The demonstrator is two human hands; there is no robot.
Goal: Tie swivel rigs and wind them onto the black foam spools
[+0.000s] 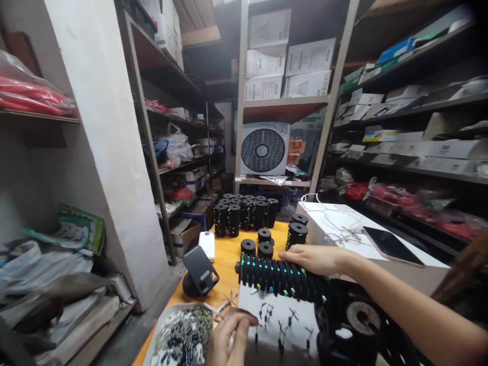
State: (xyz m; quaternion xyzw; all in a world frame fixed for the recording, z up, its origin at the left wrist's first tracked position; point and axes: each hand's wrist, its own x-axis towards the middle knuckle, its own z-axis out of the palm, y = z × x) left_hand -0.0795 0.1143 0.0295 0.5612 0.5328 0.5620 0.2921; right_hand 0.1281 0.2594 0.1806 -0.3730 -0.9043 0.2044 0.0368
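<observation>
- In the foreground, the left hand is held low beside the tray, with thumb and fingers brought near one another; whether anything is pinched between them cannot be told.
- The tray is filled with small mixed parts, heaped just left of that hand.
- To the hand's right, dark, thin-legged pieces are scattered over a white surface.
- Beyond them, the ribbed black cylinder is seen lying on its side, up and to the right of the left hand and apart from it, its grooves dotted with green and blue bits.
- The cylinder is touched from above by the right hand, whose fingers are laid over its far upper side; how firmly it is gripped cannot be told.
- The cylinder's right end is set against a black machine.
- Farther off, short black rolls are placed on the yellow table.
- At the table's far end, tall black rolls are stood upright in a cluster.
- Behind, a box fan is shelved beneath stacked cartons.
</observation>
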